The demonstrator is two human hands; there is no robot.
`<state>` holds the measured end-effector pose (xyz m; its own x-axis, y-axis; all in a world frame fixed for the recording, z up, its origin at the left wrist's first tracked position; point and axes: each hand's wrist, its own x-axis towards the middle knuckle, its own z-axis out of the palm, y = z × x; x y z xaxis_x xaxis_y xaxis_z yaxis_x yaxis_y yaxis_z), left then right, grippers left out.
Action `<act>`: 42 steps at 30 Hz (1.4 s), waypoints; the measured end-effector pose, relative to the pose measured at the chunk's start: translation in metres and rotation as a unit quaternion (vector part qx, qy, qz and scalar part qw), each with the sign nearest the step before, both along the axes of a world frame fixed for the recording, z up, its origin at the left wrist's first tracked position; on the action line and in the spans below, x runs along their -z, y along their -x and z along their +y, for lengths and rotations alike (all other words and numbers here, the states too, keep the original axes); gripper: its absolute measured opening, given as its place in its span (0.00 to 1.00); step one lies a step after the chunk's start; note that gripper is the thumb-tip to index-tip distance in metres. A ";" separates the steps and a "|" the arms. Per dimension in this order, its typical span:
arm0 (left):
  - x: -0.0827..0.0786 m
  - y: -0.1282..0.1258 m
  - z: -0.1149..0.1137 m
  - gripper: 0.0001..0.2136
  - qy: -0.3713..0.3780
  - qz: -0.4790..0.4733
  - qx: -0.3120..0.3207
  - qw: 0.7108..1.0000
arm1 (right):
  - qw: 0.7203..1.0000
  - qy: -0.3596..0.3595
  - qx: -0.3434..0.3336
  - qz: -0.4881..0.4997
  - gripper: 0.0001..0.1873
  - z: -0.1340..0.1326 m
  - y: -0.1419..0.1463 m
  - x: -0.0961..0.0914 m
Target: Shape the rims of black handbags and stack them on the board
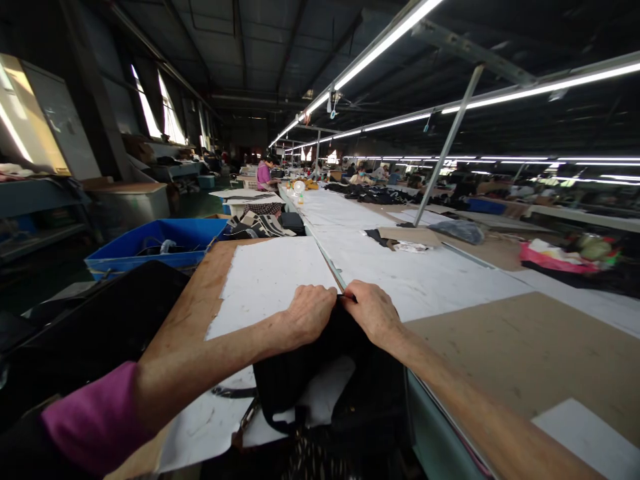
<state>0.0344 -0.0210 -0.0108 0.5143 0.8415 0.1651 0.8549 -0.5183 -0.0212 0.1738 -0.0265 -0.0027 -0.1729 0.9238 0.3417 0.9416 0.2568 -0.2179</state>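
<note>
A black fabric item [287, 377] with strap-like parts, possibly a bag, hangs from both hands over the near end of the worktable. My left hand [313, 311] is closed in a fist around its upper edge. Close beside it, my right hand [371, 310] pinches the same edge between thumb and fingers. Between the two hands a short stretch of the black edge shows. Lower down, a dark strap with a metal-looking fitting [250, 413] lies left of the fabric. White paper [280, 263] covers the table beyond the hands.
To the left stands a blue bin [155, 243], with a large black object [115, 327] nearer me. Striped fabric pieces [263, 225] lie past the paper. A brown board [530, 353] covers the right tabletop; a metal post [447, 147] rises there. A person in purple [264, 175] works farther back.
</note>
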 end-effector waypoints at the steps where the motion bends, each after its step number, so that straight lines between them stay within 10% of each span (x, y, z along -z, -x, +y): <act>1: -0.001 -0.003 0.003 0.09 0.003 -0.002 0.001 1.000 | 1.000 0.008 -0.002 0.001 0.06 0.000 0.000 -0.001; 4: -0.005 -0.006 0.009 0.10 0.014 -0.017 -0.004 1.000 | 1.000 0.011 -0.028 0.007 0.07 -0.007 -0.007 -0.004; 9: -0.012 0.003 0.017 0.10 0.035 -0.058 -0.005 0.998 | 0.996 0.050 0.034 0.069 0.39 -0.021 -0.042 -0.001; 17: -0.011 -0.001 0.041 0.12 0.136 -0.162 0.106 0.972 | 0.961 0.166 -0.029 0.218 0.11 -0.003 -0.068 0.011; 28: -0.010 -0.004 0.017 0.11 -0.059 -0.043 0.205 0.976 | 0.974 0.120 -0.032 0.188 0.09 -0.002 -0.070 0.012; 42: 0.000 -0.018 0.021 0.04 -0.052 -0.065 0.153 0.985 | 0.973 0.131 0.016 0.191 0.10 -0.008 -0.070 0.013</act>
<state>0.0520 -0.0001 -0.0104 0.7098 0.6256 0.3237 0.6580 -0.7529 0.0123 0.2438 -0.0343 -0.0153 -0.0488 0.9906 0.1274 0.7855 0.1169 -0.6078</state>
